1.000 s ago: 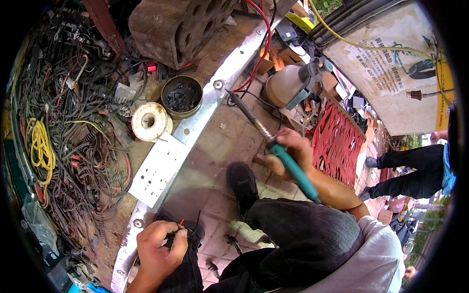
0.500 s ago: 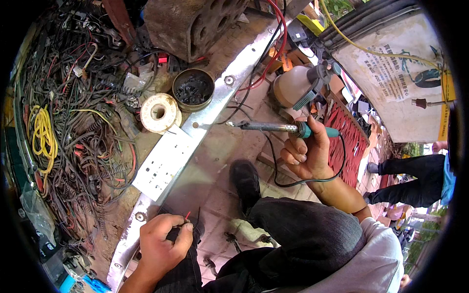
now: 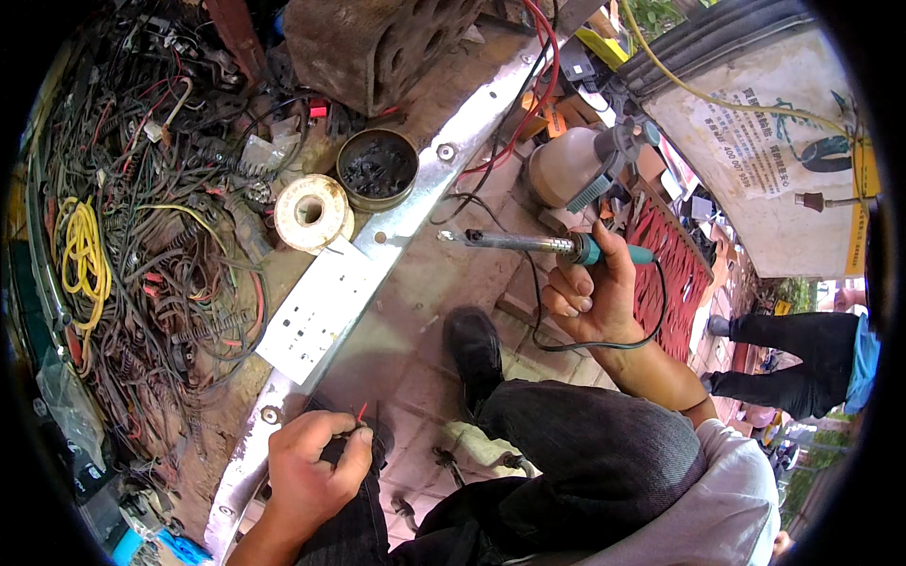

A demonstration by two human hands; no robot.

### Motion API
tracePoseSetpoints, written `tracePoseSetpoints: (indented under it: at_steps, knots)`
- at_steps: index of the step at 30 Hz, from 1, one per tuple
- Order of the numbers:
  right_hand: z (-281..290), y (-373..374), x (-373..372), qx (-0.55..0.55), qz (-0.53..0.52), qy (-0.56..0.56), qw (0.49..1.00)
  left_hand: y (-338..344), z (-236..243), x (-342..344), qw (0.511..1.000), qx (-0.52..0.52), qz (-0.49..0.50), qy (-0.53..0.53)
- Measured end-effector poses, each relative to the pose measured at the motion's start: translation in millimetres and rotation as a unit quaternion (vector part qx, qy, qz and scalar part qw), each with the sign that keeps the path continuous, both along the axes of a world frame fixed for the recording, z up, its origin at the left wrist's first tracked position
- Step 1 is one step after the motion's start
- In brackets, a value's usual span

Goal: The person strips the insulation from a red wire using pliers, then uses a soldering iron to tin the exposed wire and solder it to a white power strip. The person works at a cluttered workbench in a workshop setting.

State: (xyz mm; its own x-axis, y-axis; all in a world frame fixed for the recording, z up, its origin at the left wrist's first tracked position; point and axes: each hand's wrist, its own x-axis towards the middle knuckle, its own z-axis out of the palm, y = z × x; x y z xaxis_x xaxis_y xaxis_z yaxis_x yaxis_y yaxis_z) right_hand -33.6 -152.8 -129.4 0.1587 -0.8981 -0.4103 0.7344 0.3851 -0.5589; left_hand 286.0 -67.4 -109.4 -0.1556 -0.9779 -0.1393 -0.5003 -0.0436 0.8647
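Note:
My right hand [image 3: 604,302] is wrapped around the green handle of a soldering iron [image 3: 524,242], whose metal barrel points left over the floor. Its tip hangs in the air to the right of the metal rail. Lower left, my left hand [image 3: 316,467] pinches a thin wire [image 3: 361,412] between thumb and forefinger, with a red end sticking up. A white circuit board [image 3: 311,321] with small dark parts lies across the rail. Behind it rest a spool of solder [image 3: 287,223] and a round tin [image 3: 385,203] with dark, lumpy stuff inside.
Tangled cables [image 3: 160,283] cover the left side, with a yellow coil [image 3: 83,264] among them. A hollow block [image 3: 349,52] stands at the far edge beyond the metal rail [image 3: 453,132]. A spray bottle [image 3: 562,174] and red mesh [image 3: 665,259] are at right, another person's legs [image 3: 793,349] beyond.
The black cord behind the soldering iron's tip has shifted into a loop. Both hands stay nearly in place, still holding the iron and the wire.

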Motion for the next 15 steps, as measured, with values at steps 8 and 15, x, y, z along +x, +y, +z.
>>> tracePoseSetpoints:
  at_steps: [8,15]
  knots:
    - [4,1,8,-0.212,-0.064,0.232,0.947,-2,1,-1,1.000,0.013,-0.002,-0.002]
    - [7,19,3,-0.302,-0.017,0.384,0.872,-1,2,0,1.000,0.003,-0.005,0.000]
